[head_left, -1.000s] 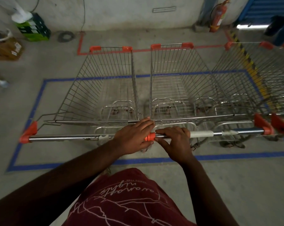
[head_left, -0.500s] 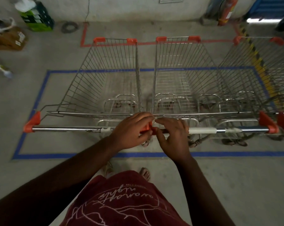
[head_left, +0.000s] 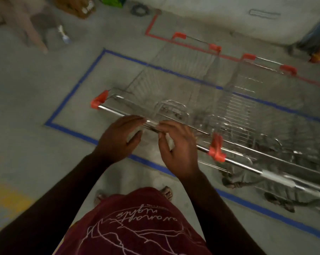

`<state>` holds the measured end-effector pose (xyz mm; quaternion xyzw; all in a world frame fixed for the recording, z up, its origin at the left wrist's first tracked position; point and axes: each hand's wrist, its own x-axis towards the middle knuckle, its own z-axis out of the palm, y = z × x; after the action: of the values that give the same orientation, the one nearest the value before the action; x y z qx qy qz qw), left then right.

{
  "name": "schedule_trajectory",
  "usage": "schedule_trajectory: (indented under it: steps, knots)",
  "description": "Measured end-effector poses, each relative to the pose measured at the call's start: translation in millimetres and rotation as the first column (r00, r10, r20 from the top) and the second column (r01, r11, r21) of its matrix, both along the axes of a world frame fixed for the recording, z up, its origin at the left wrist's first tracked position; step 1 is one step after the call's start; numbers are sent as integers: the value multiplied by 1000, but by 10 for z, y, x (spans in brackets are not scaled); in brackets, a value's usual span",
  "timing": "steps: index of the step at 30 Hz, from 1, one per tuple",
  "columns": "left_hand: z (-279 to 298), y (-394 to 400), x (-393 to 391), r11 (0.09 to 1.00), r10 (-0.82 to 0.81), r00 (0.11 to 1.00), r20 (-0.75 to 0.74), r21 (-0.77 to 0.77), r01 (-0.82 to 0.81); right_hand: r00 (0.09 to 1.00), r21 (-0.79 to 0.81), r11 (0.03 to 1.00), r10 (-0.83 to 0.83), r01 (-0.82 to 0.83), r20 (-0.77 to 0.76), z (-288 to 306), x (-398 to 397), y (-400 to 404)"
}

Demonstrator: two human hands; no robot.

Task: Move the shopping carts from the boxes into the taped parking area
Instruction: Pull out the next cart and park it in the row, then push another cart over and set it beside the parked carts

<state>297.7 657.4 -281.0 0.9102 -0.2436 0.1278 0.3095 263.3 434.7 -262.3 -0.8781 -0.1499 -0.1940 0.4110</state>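
two shopping carts sit side by side inside the blue tape rectangle [head_left: 71, 92] on the concrete floor [head_left: 45, 153], noses toward the red tape line [head_left: 151, 24] near the wall. the left cart [head_left: 173, 80] has its chrome handle bar [head_left: 118, 112] running from an orange end cap [head_left: 98, 101] down to another orange cap [head_left: 217, 148], where the right cart [head_left: 265, 100] begins. the picture is blurred, so fine wire detail is lost.

both hands hover at the middle of that bar. the left hand [head_left: 118, 138] has its fingers straight and loose, tips at or just above the bar, gripping nothing. the right hand [head_left: 179, 146] is loosely spread too, fingertips near the bar – whether they actually touch it i cannot tell.

as a judgement: these carts look parked, so this one is likely finished with. a cart like this is stiff steel wire, fairly heavy yet easy to roll on its casters, and it wants to swivel. the place to take hold is the handle bar, hands well apart for steering; the polished tube may be slick, so a full wrap beats fingertips. the basket wires would pinch – best avoided.
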Motion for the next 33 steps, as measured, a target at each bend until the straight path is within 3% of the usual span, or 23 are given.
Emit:
schedule_trajectory:
  steps: [6, 12, 22, 27, 33]
  knots:
    - [-69, 1368, -623, 949, 295, 945, -139, -73, -307, 947, -75, 946, 307, -315, -97, -9, 117, 1406]
    - [-313, 2881, -1305, 874, 449, 833, -324, -34, -484, 844, -52, 853, 502, -519, -188, -70, -53, 3063]
    - [-152, 4704, -1877, 734, 593, 687, -419, -68, -675, 743, -51, 761, 614, -647, -268, -92, -88, 5069]
    - [-29, 5486, -1708, 666, 644, 632, -431, -89, -740, 721, -35, 744, 634, -667, -280, -182, 140, 5878]
    - [-122, 6691, -1175, 648, 657, 602, -454, -68, -759, 692, -75, 709, 651, -701, -310, -335, 594, 7090]
